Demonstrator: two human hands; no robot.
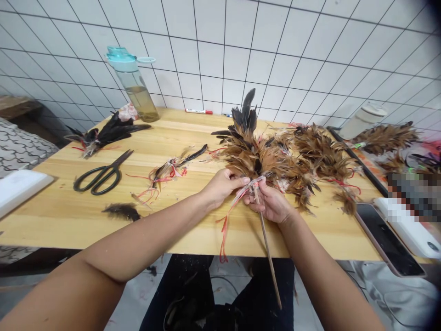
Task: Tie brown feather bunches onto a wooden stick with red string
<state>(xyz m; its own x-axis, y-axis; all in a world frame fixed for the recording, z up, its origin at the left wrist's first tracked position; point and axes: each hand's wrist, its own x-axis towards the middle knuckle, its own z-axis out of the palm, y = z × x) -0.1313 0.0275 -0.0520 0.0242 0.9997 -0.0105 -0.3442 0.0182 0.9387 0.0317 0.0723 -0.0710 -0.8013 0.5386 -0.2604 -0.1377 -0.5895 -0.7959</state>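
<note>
A feather duster with brown and black feathers points away from me, its thin wooden stick slanting down past the table's front edge. My right hand is closed round the stick just below the feathers. At the base of the plumage my left hand pinches a pale plastic strand that runs across to the right thumb. Red and white strings dangle from there. The left fingertips are partly hidden by feathers. Bundles of brown feathers lie on the right.
On the wooden table, black scissors, dark feathers and string scraps lie left. A water bottle stands behind them. A red marker lies by the tiled wall. At right are a phone and a white device.
</note>
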